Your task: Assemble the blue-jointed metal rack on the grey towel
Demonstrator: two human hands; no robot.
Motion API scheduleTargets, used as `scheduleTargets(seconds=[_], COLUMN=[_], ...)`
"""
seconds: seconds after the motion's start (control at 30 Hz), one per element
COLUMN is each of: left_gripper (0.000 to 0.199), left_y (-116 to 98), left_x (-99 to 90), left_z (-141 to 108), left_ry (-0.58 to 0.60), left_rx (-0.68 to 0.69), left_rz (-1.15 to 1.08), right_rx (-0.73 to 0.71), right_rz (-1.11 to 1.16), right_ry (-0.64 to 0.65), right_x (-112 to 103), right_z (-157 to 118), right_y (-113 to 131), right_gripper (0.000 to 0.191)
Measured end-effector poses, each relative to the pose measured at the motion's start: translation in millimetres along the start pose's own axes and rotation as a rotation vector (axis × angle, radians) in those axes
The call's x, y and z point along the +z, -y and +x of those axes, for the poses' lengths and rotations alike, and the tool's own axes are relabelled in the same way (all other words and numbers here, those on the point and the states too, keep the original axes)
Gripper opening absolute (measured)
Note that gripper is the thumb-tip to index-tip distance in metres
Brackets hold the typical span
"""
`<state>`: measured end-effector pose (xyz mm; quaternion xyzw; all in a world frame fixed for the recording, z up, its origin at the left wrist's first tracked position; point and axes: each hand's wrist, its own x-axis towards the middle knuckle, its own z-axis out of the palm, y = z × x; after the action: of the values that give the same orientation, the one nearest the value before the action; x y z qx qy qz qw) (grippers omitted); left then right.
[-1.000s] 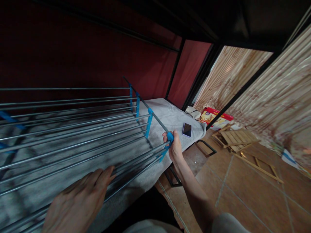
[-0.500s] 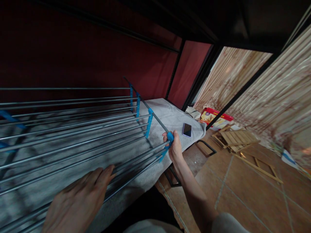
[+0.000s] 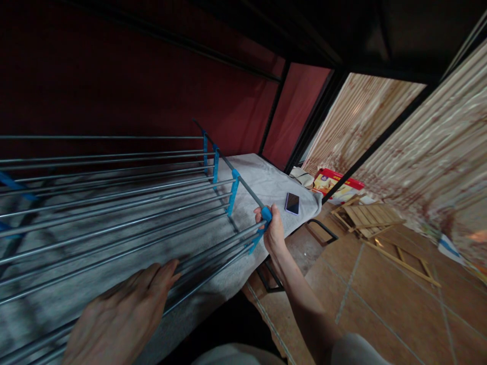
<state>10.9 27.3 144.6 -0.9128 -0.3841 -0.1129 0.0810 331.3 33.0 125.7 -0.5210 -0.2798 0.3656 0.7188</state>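
Observation:
A rack (image 3: pixel 233 195) of grey metal tubes with blue plastic joints lies along a pale grey blanket (image 3: pixel 253 170). My right hand (image 3: pixel 274 230) is closed around the blue corner joint at the rack's near right end, thumb up beside it. Farther left, my left hand (image 3: pixel 125 309) wraps over the front tubes, back of the hand upward; its fingertips are mostly hidden beneath. The rack's left end runs out of view.
A phone (image 3: pixel 292 203) lies on the blanket, right of my right hand. Black frame posts (image 3: pixel 274 106) and a dark red wall (image 3: pixel 133 91) border the back. Folded wooden slats (image 3: pixel 375 218) and a red-yellow box (image 3: pixel 338 183) sit on the tiled floor (image 3: pixel 323 299) near a patterned curtain (image 3: pixel 429 162).
Both hands keep their places on the rack, and the rack stays almost still. The view has shifted very slightly.

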Motion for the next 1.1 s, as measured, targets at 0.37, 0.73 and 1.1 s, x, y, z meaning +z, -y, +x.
scheduleTargets(seconds=[0.37,0.73,1.1], left_gripper=[0.034,0.037,0.042], left_y=[4.9,-1.2,-7.6], left_x=[5.4,1.2,-17.5], left_z=[-0.7,-1.7,11.0], left_ry=[-0.105,-0.022,0.118], left_rx=[0.057,-0.002,-0.033], left_rz=[0.044,0.093,-0.055], right_rx=[-0.005,0.009,0.017], right_rz=[0.017,0.009,0.009], right_ry=[0.007,-0.017,-0.038], right_x=[-1.6,1.2,1.6], right_z=[0.8,-0.7,-1.5], right_y=[-2.7,-0.8,-1.6], right_gripper=[0.058,0.057,0.057])
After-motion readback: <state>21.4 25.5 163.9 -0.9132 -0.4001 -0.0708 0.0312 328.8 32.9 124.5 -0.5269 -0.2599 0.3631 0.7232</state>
